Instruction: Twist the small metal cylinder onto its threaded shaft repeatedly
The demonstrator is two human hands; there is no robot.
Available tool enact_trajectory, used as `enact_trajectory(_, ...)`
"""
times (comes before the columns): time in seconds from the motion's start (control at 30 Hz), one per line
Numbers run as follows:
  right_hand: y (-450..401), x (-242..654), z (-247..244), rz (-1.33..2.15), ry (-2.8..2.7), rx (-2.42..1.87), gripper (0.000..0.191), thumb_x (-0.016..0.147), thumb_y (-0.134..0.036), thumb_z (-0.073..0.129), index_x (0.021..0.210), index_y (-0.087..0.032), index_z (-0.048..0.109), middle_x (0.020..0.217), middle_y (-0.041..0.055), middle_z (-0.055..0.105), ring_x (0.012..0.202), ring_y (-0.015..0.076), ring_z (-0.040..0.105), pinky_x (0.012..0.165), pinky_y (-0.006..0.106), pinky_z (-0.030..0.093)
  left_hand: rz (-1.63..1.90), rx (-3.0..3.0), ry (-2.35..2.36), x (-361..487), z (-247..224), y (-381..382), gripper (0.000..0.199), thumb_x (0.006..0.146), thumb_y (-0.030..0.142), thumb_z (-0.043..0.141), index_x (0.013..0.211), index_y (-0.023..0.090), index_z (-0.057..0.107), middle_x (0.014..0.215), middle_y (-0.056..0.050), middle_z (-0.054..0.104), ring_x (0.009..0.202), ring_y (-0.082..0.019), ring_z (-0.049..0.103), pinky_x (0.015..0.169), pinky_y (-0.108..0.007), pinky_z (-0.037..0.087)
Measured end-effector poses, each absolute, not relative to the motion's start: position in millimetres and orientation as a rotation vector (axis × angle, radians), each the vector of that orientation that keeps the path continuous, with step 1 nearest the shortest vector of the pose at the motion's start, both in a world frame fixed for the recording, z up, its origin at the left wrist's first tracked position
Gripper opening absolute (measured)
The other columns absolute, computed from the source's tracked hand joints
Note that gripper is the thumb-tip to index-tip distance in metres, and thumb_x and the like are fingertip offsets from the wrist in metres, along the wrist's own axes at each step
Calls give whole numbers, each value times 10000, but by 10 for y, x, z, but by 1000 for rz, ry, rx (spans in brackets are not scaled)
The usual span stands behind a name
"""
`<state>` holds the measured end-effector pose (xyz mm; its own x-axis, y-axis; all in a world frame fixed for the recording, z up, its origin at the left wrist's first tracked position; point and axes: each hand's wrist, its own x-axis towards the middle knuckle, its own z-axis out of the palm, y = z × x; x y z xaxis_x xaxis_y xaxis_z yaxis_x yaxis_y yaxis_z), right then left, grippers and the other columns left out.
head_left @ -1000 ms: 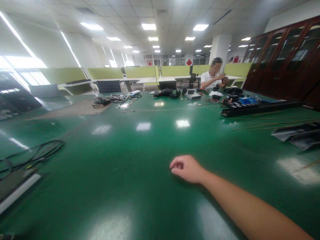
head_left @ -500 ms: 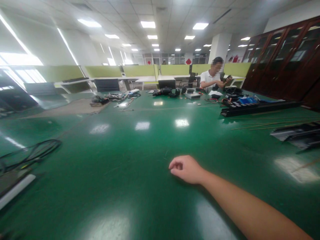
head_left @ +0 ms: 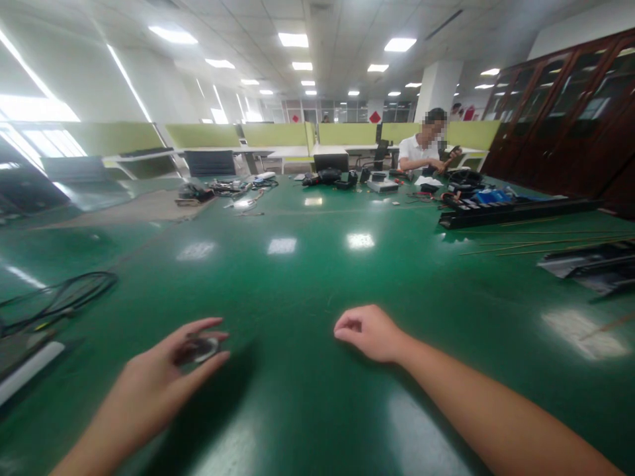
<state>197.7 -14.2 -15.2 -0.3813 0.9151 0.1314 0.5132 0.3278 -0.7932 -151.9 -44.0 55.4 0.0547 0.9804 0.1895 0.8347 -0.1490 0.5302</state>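
My left hand (head_left: 163, 370) is held above the green tabletop (head_left: 278, 403), casting a dark shadow to its right. Between its thumb and fingers sits a small round object (head_left: 206, 350), dark with a pale, shiny rim; blur hides its exact kind. My right hand (head_left: 370, 334) rests on the table to the right of centre. Its fingers are curled in towards the thumb, and the hollow between them shows nothing held.
Black cables (head_left: 82, 294) lie at the left beside a white-edged box (head_left: 32, 370). At the right are thin rods (head_left: 536, 246), dark metal channels (head_left: 590, 268) and a long black rail (head_left: 516, 213). Tools and electronics line the far side, where a person (head_left: 417, 152) sits.
My left hand has come into view from the lower left with the small round object in its fingers. My right hand keeps its place and curled shape.
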Motion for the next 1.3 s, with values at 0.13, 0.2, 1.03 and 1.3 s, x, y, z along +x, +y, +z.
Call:
enact_trajectory(0.13,-132,1988,-114,993,-1937,-1199,328,953,-317,518,735,-168,713,687,1,694,648,121,627,642,218,429,645,2104,1432,-649,483,-66,374,761,437,721,1047,202,669,995,-57,744,885,-242,708,843,-363,574)
enact_trajectory(0.2,-116,2000,-112,1053,-1840,-1196,440,984,-333,449,648,-153,668,603,2,642,584,114,603,603,214,423,692,2093,1285,-307,397,46,265,772,349,715,985,193,690,966,-45,741,872,-224,702,822,-332,566)
enact_trajectory(1.03,-189,1996,-226,924,-1880,-1305,418,722,-58,583,1096,-243,613,851,-20,686,637,113,574,599,205,422,812,2095,1065,-123,89,-49,217,809,296,698,966,200,583,888,-7,650,791,-165,616,706,-258,475)
enact_trajectory(1.3,-187,1985,-212,909,-1890,-1240,419,687,-32,586,1052,-234,625,846,-22,669,695,125,600,622,205,435,818,2145,978,-134,86,-71,192,849,290,656,1003,190,597,984,-52,671,897,-191,630,805,-308,487)
